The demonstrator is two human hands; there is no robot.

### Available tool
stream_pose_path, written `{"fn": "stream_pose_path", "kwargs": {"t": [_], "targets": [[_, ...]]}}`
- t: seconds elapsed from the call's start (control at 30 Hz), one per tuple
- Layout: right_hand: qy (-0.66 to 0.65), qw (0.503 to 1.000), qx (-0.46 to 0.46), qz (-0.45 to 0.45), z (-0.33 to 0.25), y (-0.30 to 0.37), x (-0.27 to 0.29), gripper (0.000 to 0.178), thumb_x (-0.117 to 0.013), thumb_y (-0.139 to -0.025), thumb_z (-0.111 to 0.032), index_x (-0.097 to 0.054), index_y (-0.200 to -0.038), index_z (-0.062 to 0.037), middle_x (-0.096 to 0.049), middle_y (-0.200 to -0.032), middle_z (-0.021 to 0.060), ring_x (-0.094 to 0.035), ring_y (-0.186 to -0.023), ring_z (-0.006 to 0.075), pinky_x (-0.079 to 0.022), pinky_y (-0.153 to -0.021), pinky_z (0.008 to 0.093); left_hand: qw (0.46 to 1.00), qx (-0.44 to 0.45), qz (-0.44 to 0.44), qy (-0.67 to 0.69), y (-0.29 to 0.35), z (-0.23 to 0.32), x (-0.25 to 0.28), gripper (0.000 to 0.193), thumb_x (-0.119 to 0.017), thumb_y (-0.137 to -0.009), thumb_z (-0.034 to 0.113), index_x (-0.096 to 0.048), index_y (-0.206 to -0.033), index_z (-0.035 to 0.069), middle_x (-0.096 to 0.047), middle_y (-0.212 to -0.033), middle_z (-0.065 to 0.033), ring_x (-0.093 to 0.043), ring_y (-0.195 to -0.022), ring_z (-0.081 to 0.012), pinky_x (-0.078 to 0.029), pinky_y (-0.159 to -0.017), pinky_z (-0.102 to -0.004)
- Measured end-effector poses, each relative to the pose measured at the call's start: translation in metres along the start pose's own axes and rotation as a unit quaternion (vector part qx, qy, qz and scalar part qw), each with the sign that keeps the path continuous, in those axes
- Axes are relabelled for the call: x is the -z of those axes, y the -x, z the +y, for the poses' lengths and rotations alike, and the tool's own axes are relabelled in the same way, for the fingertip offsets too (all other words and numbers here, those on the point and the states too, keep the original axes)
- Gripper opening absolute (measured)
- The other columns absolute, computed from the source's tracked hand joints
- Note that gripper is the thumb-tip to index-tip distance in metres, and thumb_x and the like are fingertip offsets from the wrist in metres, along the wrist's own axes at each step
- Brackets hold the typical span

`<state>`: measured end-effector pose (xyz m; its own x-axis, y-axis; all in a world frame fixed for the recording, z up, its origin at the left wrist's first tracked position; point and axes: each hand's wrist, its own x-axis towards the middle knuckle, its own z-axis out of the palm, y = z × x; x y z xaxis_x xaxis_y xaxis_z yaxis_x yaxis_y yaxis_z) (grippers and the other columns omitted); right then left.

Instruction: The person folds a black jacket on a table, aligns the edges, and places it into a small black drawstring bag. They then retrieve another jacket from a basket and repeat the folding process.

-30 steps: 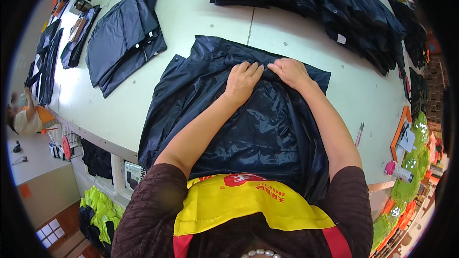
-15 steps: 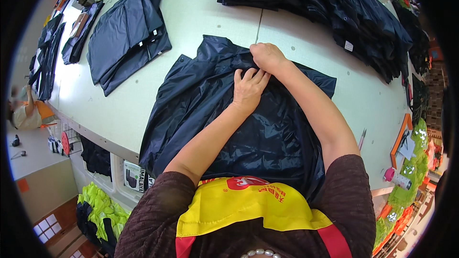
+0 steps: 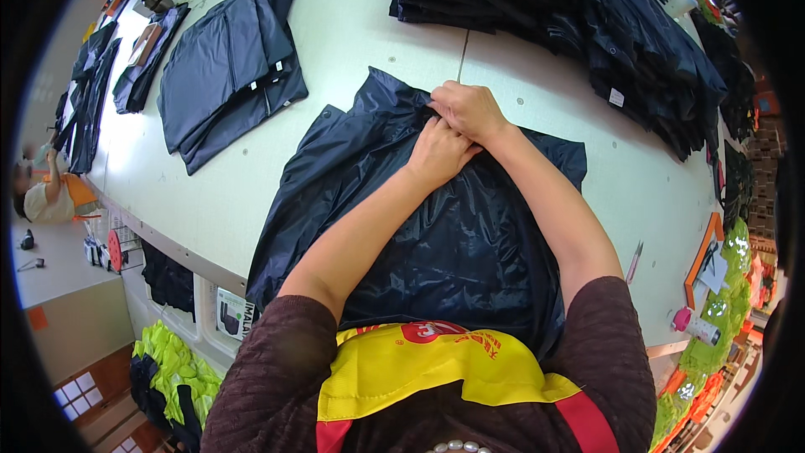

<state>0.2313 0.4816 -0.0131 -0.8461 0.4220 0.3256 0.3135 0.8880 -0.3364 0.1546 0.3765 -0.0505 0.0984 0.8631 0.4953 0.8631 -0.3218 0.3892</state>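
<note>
One dark garment is spread, crumpled and shiny, on the desk, directly under both hands. Most of its cloth is laid on the body side of the hands, and only a short part is seen beyond them. Its long axis cannot be told surely, because the near end is hidden by the apron. The far edge is nearer to the right hand, whose fingers are curled closely together, with cloth apparently pinched at the tips. The left hand is placed just below it, touching it, with bent fingers on the cloth; whether anything is gripped by it cannot be told, since its fingertips are partly covered.

Farther out, one folded stack, in which at least two pieces can be counted, is found to the left of the left hand. Beyond the right hand and to its right, one larger dark pile is seen; its layers cannot be counted. Well to the right of the right hand, toward the body, one slim tool and one bottle are seen.
</note>
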Motion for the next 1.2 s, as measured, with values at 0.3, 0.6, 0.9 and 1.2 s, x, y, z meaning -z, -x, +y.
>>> {"fn": "stream_pose_path", "kwargs": {"t": [0.3,0.6,0.9,1.2], "targets": [[0.073,0.945,-0.254,-0.195,0.07,0.06,0.056,0.016,-0.058,-0.076,-0.017,-0.06,-0.088,-0.0061,-0.064,-0.09,0.0147,-0.059,-0.088,0.0337,-0.047,-0.074,0.0416,0.999,-0.039,-0.016,-0.028,-0.033,-0.019,-0.002,0.026,-0.058,-0.082,0.037,-0.064,-0.078,0.012,-0.064,-0.076,-0.0044,-0.06,-0.075,-0.0238,-0.044,-0.066,-0.0386],[0.048,0.901,-0.406,-0.144,0.073,0.108,0.074,0.016,-0.064,-0.078,-0.019,-0.067,-0.085,-0.0052,-0.066,-0.09,0.0169,-0.062,-0.089,0.0335,-0.049,-0.08,0.0401,0.974,0.109,-0.193,-0.056,-0.065,-0.005,0.0,0.019,-0.058,-0.082,0.023,-0.067,-0.087,0.007,-0.065,-0.085,-0.0132,-0.062,-0.083,-0.0311,-0.048,-0.074,-0.0404],[0.103,0.941,-0.292,-0.134,0.07,0.124,0.071,0.013,-0.056,-0.077,-0.013,-0.065,-0.082,-0.0039,-0.065,-0.084,0.0194,-0.062,-0.082,0.0371,-0.05,-0.073,0.0433,0.986,-0.142,-0.04,0.079,-0.046,0.059,-0.049,0.032,-0.059,-0.077,0.015,-0.062,-0.109,0.012,-0.059,-0.114,-0.0053,-0.055,-0.105,-0.0221,-0.04,-0.09,-0.0374],[-0.028,0.941,-0.253,-0.224,0.097,0.101,0.106,0.015,-0.06,-0.081,-0.012,-0.064,-0.086,0.0016,-0.064,-0.083,0.0207,-0.061,-0.075,0.0301,-0.048,-0.067,0.0349,0.994,-0.025,-0.107,-0.012,-0.069,0.076,-0.06,0.025,-0.06,-0.08,0.039,-0.069,-0.088,0.017,-0.06,-0.098,-0.0036,-0.053,-0.097,-0.0216,-0.038,-0.078,-0.041]]}}
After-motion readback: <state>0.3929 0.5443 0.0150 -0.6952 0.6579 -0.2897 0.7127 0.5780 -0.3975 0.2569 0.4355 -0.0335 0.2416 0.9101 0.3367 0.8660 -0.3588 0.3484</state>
